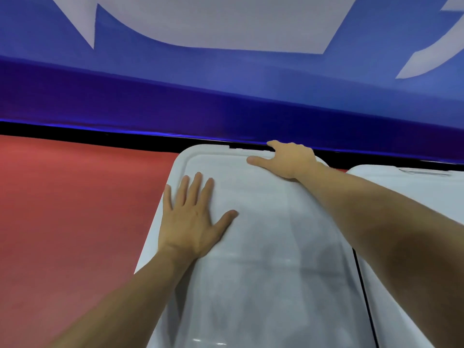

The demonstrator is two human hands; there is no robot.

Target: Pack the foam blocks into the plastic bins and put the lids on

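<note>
A translucent white lid (271, 247) lies on top of a plastic bin in the middle of the view. My left hand (193, 217) rests flat on the lid's left part, fingers spread. My right hand (288, 159) sits at the lid's far right corner, thumb on top and fingers curled over the far rim. Through the lid I see only faint pale shapes; no foam blocks can be made out. A second lidded bin (411, 197) stands right beside the first, on the right.
The bins stand on a red floor mat (75, 209). A blue banner with white shapes (226, 71) hangs just behind them, with a dark gap under its lower edge. A narrow dark slit separates the two bins.
</note>
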